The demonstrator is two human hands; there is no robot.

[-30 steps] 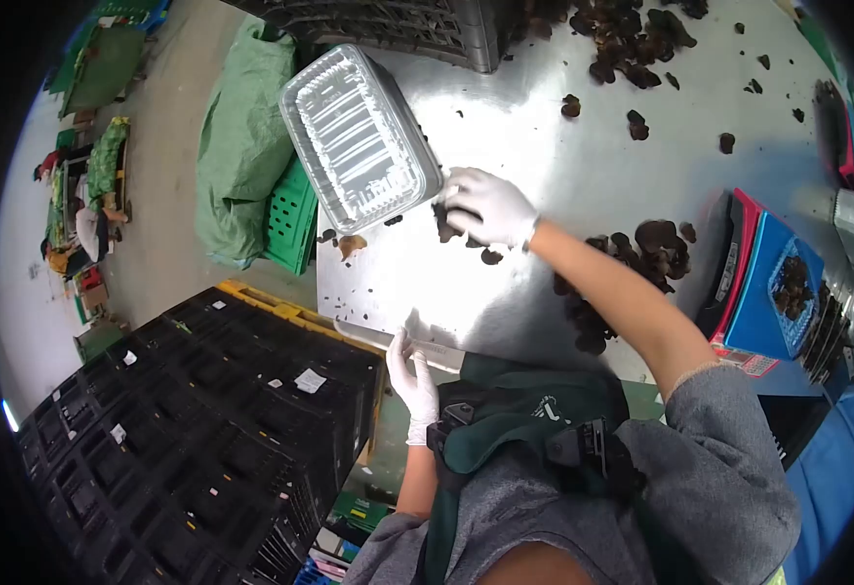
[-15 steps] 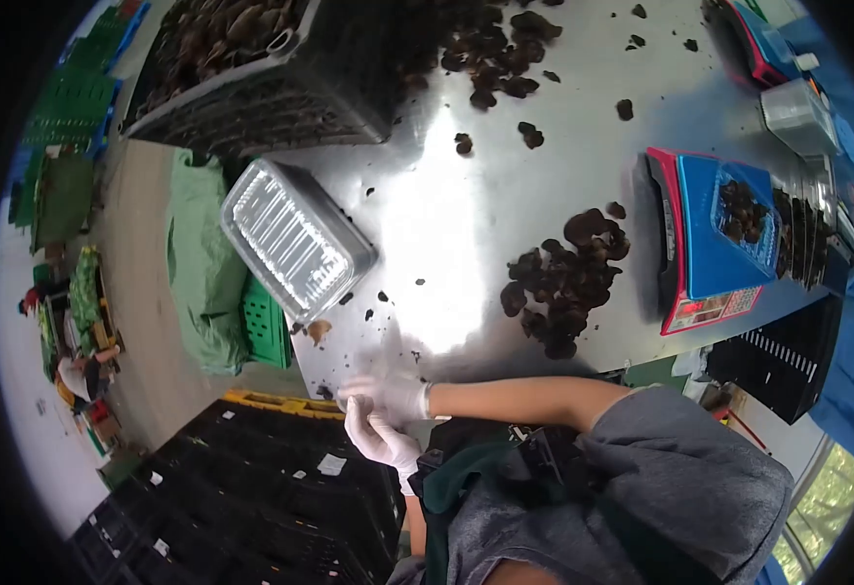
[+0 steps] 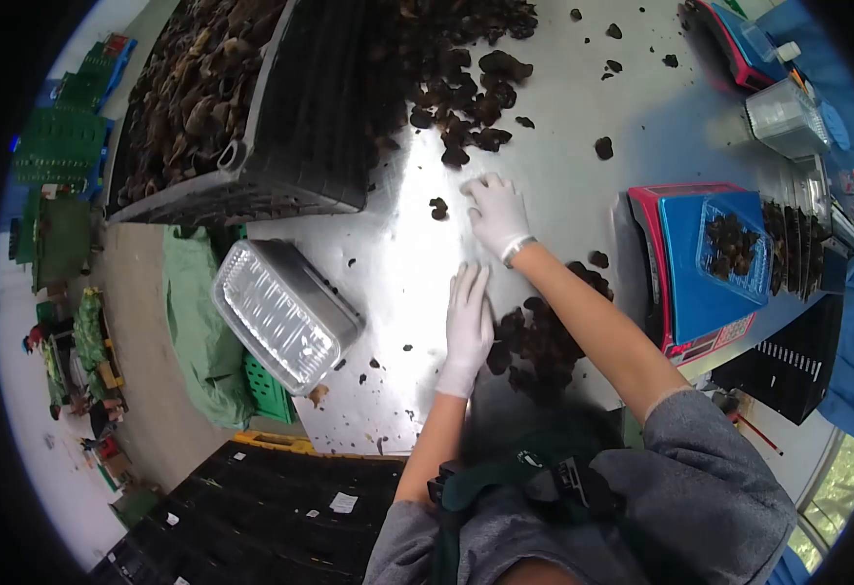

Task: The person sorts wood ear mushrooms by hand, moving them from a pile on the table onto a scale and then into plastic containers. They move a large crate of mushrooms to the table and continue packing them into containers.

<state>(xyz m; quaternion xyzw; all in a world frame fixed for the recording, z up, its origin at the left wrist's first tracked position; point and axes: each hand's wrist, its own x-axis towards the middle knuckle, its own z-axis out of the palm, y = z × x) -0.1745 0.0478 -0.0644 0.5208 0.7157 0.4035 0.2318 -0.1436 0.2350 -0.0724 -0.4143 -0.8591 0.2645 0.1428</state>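
My right hand (image 3: pixel 500 219), in a white glove, is over the metal table (image 3: pixel 568 117) with its fingers spread and slightly bent. A small dark wood ear mushroom (image 3: pixel 438 208) lies just left of its fingertips; anything under the palm is hidden. Nearer to me, my left hand (image 3: pixel 468 327), also gloved, stretches forward with straight fingers, holding nothing visible. Beside it and partly under my right forearm sits a pile of wood ear mushrooms (image 3: pixel 534 341). A larger heap of them (image 3: pixel 461 93) spreads at the far side of the table.
A black crate full of mushrooms (image 3: pixel 198 88) stands at the far left. Clear plastic trays (image 3: pixel 280 312) lie stacked upside down by the left edge. On the right, a blue and red scale (image 3: pixel 690 234) carries a filled tray (image 3: pixel 736 244). Black crates (image 3: pixel 280 507) stand front left.
Both hands have come from together at the table's near edge to apart over the table, the right one farther out. The camera view has shifted, so the crate and trays appear lower.
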